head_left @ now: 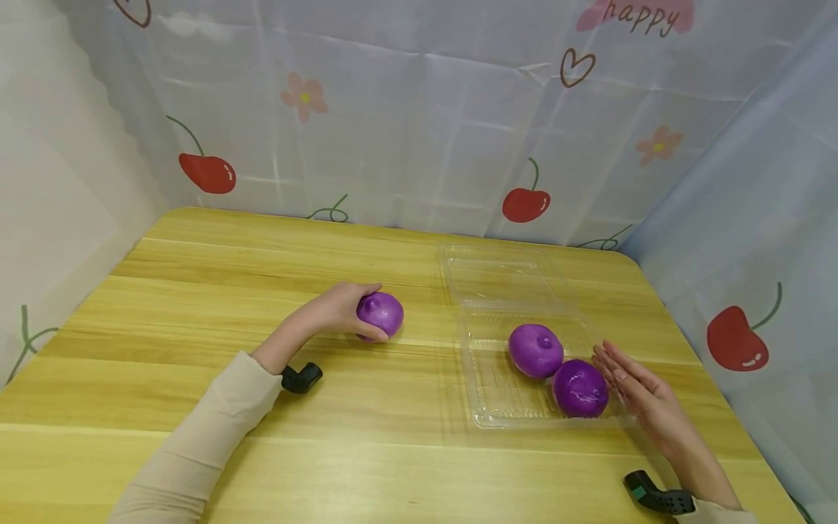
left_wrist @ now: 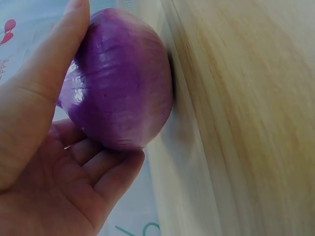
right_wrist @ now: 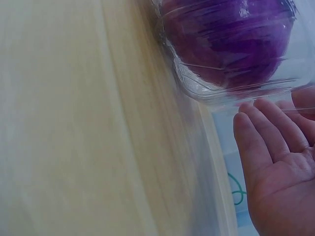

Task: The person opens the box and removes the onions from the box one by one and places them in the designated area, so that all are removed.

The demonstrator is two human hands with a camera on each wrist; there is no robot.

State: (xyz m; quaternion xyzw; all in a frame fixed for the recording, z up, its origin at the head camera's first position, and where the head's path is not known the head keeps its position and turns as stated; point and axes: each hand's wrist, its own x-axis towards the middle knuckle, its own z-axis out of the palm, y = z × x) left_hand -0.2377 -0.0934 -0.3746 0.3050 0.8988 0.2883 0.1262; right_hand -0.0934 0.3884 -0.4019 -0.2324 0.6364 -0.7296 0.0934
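My left hand grips a purple onion, thumb on one side and fingers on the other. In the left wrist view this onion shows close against the wooden surface. To the right lies a clear plastic clamshell box with its lid folded back. Two more purple onions sit in its near half, a paler one and a darker one side by side. My right hand has its fingers straight at the box's right wall, beside the darker onion. The right wrist view shows those fingertips right at the plastic rim.
The wooden table carries all of these. The box's flat clear lid extends toward the back. A white curtain printed with cherries and flowers hangs behind the table, and another drape stands along the right edge.
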